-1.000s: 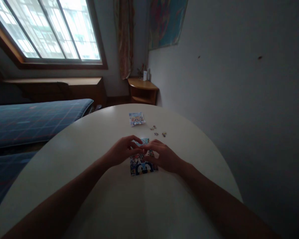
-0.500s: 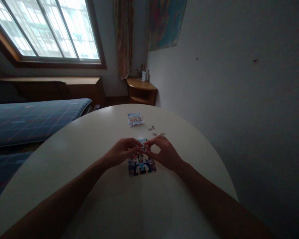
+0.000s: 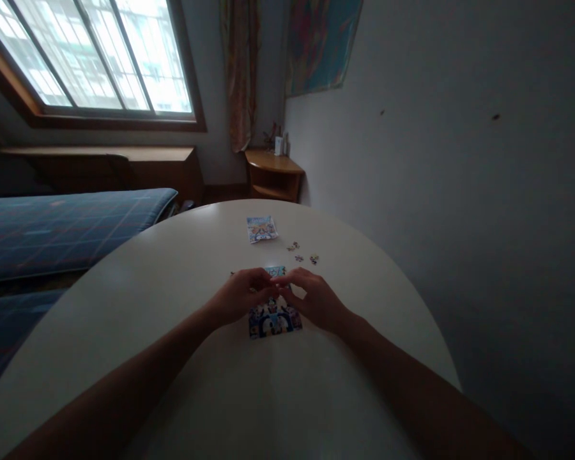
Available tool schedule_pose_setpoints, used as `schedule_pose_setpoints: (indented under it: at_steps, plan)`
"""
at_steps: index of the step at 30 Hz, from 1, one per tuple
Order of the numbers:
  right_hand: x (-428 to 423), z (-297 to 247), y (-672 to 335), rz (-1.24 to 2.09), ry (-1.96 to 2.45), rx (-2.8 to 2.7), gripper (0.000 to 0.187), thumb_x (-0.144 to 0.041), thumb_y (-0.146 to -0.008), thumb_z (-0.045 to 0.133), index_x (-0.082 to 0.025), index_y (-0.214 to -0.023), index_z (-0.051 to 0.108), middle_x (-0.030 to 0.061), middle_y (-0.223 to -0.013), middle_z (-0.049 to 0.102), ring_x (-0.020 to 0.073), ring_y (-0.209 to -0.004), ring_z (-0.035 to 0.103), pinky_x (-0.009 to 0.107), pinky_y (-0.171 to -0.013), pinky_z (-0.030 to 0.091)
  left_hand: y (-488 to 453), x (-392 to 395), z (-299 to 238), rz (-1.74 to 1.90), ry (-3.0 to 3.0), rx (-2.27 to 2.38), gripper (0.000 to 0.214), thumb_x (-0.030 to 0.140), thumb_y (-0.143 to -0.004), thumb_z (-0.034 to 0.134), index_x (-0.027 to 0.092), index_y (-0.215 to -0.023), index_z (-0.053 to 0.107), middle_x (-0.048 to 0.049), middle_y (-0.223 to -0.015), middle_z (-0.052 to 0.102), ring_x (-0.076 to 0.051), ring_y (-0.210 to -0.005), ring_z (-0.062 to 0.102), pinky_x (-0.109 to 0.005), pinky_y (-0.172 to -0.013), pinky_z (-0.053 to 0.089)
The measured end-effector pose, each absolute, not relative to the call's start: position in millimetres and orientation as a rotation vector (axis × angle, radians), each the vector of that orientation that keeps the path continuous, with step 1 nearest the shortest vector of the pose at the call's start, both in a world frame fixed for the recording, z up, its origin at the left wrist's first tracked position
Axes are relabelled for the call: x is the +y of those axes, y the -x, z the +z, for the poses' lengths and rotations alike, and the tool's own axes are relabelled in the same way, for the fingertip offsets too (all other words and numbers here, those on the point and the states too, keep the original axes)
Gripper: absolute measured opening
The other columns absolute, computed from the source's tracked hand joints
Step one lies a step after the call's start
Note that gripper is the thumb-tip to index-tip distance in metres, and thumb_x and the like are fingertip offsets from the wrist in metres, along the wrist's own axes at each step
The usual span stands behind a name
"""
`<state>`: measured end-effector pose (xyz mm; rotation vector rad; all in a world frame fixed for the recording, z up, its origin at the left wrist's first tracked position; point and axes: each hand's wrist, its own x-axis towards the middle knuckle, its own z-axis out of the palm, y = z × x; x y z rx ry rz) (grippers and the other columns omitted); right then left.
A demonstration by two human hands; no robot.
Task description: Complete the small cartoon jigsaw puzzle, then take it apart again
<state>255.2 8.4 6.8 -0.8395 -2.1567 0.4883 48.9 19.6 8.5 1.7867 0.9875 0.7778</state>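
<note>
A colourful jigsaw puzzle (image 3: 274,324) with a large blue cartoon dog face lies flat on the table in front of me. Over its upper half, my left hand (image 3: 246,294) and my right hand (image 3: 313,295) meet at the fingertips. Both have thumb and forefinger drawn together in a pinch. Whatever they pinch is hidden or too small to name, and they cover the puzzle's middle. Beyond my right hand lie several loose puzzle pieces (image 3: 314,259). A small printed packet or sheet (image 3: 261,229) with similar pictures lies farther back.
The round white table (image 3: 172,281) has its curved edge ahead and to both sides. A mattress with a blue checked cover (image 3: 67,230) stands at the left. A wooden corner shelf (image 3: 274,162) is behind the table, and a wall (image 3: 436,191) runs along the right.
My right hand's fingers have come closer to my left fingertips, and its round thumb-and-finger loop has flattened. A loose piece near my right hand now shows more fully.
</note>
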Motion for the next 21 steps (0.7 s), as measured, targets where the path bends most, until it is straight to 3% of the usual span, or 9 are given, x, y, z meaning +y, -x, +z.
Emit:
schedule_pose_setpoints:
  at_steps: [5, 11, 15, 21]
  plan:
    - [8, 16, -262, 0.378, 0.983, -2.241, 0.009, -0.022, -0.087, 0.063, -0.021, -0.094, 0.069, 0.0037, -0.090, 0.071, 0.0176, -0.088, 0.063, 0.035, -0.086, 0.045, -39, 28, 6, 0.793, -2.080, 1.218, 0.018, 0.034, -0.084, 0.059, 0.017, -0.086, 0.066, -0.0038, -0.078, 0.069, -0.016, -0.067, 0.063, -0.029, -0.065, 0.052]
    - [2, 28, -270, 0.498, 0.843, -2.490, 0.017, -0.030, -0.078, 0.075, -0.025, -0.093, 0.071, 0.0037, -0.100, 0.070, 0.0199, -0.101, 0.060, 0.038, -0.095, 0.041, -24, 36, -6, 0.835, -2.476, 1.121, 0.023, 0.030, -0.086, 0.059, 0.022, -0.107, 0.064, -0.0083, -0.118, 0.066, -0.025, -0.113, 0.056, -0.043, -0.100, 0.044]
    - [-2, 27, -267, 0.573, 0.773, -2.573, 0.025, -0.030, -0.076, 0.076, -0.026, -0.100, 0.072, 0.0040, -0.106, 0.068, 0.0208, -0.105, 0.058, 0.040, -0.100, 0.038, -22, 36, -12, 0.808, -2.522, 1.095, 0.031, 0.032, -0.088, 0.057, 0.021, -0.117, 0.060, -0.0095, -0.128, 0.060, -0.025, -0.121, 0.051, -0.042, -0.105, 0.042]
    - [-1, 18, -264, 0.549, 0.731, -2.609, 0.017, -0.029, -0.079, 0.074, -0.028, -0.096, 0.073, 0.0025, -0.106, 0.067, 0.0192, -0.104, 0.058, 0.038, -0.097, 0.038, -21, 34, -12, 0.679, -2.595, 0.997, 0.042, 0.032, -0.085, 0.061, 0.022, -0.125, 0.057, -0.0095, -0.135, 0.055, -0.027, -0.127, 0.047, -0.045, -0.109, 0.038]
